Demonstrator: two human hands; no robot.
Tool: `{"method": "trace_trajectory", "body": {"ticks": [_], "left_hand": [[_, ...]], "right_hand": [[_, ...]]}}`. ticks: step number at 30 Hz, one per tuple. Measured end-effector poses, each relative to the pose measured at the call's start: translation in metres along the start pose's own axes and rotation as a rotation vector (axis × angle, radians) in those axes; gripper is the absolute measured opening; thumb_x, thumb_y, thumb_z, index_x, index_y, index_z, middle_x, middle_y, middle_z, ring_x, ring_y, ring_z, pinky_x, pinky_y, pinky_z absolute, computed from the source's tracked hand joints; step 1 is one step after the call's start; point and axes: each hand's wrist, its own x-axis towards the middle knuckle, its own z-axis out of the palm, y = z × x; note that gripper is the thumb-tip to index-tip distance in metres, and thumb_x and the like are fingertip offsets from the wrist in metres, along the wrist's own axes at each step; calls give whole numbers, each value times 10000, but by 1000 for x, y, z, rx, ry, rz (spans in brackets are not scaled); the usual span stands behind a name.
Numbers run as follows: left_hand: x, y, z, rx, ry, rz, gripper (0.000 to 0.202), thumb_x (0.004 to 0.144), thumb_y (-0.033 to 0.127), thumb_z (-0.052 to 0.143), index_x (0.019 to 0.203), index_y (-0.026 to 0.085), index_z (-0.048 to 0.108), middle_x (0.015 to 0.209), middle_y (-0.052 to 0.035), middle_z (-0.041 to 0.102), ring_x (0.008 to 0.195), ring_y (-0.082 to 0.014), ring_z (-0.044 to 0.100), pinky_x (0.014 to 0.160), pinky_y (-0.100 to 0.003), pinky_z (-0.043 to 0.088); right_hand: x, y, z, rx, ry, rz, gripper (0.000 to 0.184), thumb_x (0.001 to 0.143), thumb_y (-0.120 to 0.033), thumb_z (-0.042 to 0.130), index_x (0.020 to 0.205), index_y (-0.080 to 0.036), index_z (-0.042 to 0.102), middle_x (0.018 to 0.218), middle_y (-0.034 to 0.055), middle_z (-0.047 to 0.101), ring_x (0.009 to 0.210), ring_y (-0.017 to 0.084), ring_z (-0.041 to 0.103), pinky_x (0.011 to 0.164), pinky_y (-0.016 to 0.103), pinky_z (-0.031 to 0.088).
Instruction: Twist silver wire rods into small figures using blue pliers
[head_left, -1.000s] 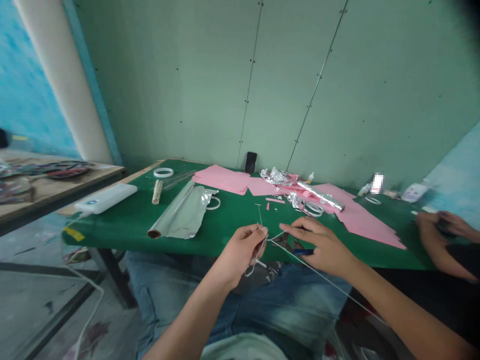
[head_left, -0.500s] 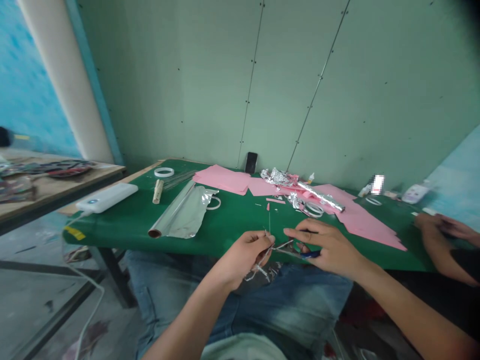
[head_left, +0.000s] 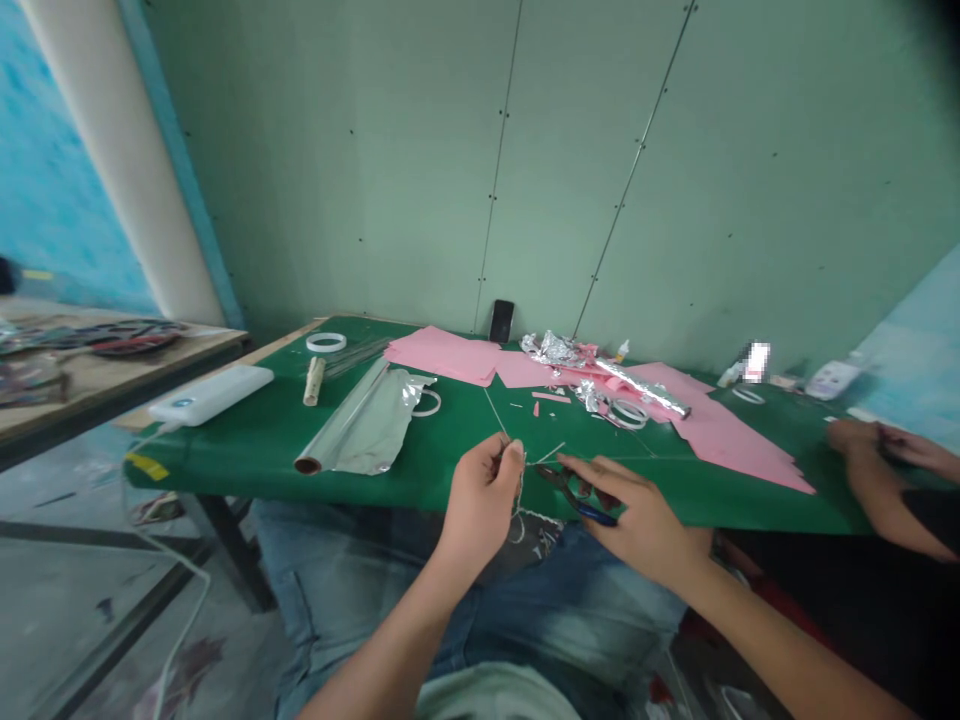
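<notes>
My left hand is closed, thumb against fingers, around a thin wire that sticks up above it over the table. A pale twisted strand with a loop hangs below these fingers. In my right hand are pliers with dark blue handles, their jaws pointing at my left fingertips. My right thumb and index finger are close to a thin light strand that comes out by the left hand; whether they touch it cannot be made out. Both hands are at the table's front edge, above my lap.
On the green table lie a foil roll, pink paper sheets, crumpled foil, tape rings and a white power bank. A phone leans on the wall. Another person's hands are at the right.
My left hand has risen and turned more upright, tilting the wire to the left. The pliers have swung to point up and left, and my right hand has moved slightly lower.
</notes>
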Motion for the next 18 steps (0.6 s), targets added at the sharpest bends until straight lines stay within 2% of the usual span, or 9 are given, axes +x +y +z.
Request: {"method": "trace_trajectory", "body": {"ticks": [4,10,13,18], "left_hand": [[4,-3,-2,-72,-21,-35,389,944,376,441,601,216,353,512,73,331,475,-99,316,487,-240,249],[4,-4,0,-109,-46,-53,395,939,382,461,596,209,366,515,73,337,478,-93,312,482,-234,247],[4,-5,0,-131,-42,-69,402,933,385,469,588,207,366,511,75,330,470,-88,298,474,-230,243],[5,-7,2,-145,-10,-91,390,934,401,454,607,217,347,502,85,306,447,-84,254,447,-225,224]], "right_hand": [[-3,3,-3,-43,45,1,651,747,-68,549,1358,-295,563,924,21,612,714,146,617,663,263,559],[-4,2,-6,-59,65,-10,655,774,-80,539,1378,-332,533,949,25,612,746,154,617,665,269,563],[-5,0,-6,-102,72,-17,647,770,-75,529,1369,-319,547,926,23,621,736,152,628,654,258,563],[-9,-4,-2,-222,121,-13,626,794,-95,526,1376,-325,539,1001,29,658,783,157,663,636,245,564]]}}
